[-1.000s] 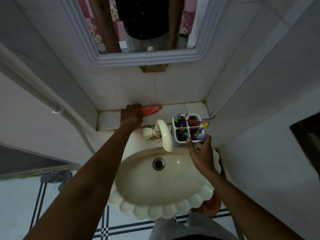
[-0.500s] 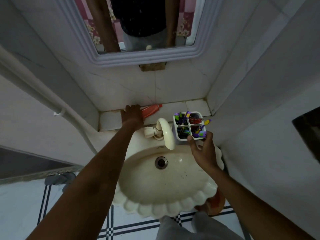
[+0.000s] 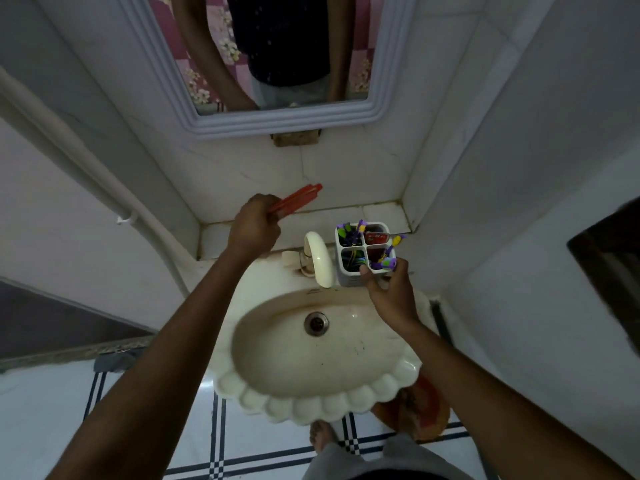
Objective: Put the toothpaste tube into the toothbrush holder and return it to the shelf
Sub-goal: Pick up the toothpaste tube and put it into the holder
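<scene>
My left hand point(image 3: 254, 226) is clenched on the toothpaste tube point(image 3: 297, 199), its long axis slanting up-right, and my right hand point(image 3: 389, 289) pinches the toothbrush holder point(image 3: 363, 252) down-right of it.

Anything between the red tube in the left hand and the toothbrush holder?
Only the faucet: its spout rises just left of the toothbrush holder, roughly under a straight path from the toothpaste tube in the left hand. The holder's compartments also look crowded with brushes. The right hand grips its front corner.
</scene>
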Available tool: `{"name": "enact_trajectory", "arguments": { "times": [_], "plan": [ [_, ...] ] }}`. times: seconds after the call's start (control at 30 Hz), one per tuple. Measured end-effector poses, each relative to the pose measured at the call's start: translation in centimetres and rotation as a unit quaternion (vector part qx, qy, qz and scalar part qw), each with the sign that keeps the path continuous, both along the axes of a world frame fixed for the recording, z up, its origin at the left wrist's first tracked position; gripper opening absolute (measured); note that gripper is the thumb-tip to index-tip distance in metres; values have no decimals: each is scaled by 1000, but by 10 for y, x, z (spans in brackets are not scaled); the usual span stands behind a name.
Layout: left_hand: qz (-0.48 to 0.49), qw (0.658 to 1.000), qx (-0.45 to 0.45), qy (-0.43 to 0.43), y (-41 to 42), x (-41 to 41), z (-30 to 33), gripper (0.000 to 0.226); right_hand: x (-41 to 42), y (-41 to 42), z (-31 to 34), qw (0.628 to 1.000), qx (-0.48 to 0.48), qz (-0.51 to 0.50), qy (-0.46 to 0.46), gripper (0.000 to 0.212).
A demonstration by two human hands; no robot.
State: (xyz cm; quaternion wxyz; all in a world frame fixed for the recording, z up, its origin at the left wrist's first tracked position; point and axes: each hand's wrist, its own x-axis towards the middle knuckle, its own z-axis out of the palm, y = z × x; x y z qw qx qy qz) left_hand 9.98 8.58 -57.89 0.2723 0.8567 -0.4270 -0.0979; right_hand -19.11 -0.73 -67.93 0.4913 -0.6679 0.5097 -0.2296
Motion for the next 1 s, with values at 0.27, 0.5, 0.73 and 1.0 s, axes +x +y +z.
{"name": "enact_trajectory", "arguments": {
  "times": [0.27, 0.5, 0.73, 1.0],
  "plan": [
    [-85, 994, -37, -62, 10, -60, 85, 24, -9, -8, 22, 998, -21, 32, 45, 44],
    [-178, 972, 21, -153, -1, -120, 87, 26, -17, -3, 35, 998, -14, 45, 35, 43],
    [-174, 973, 70, -131, -20, -138, 70, 22, -22, -4, 41, 998, -14, 55, 35, 44],
    [-135, 984, 76, -91, -30, -144, 50, 26, -25, 3, 39, 998, 9, 52, -17, 61]
  ]
}}
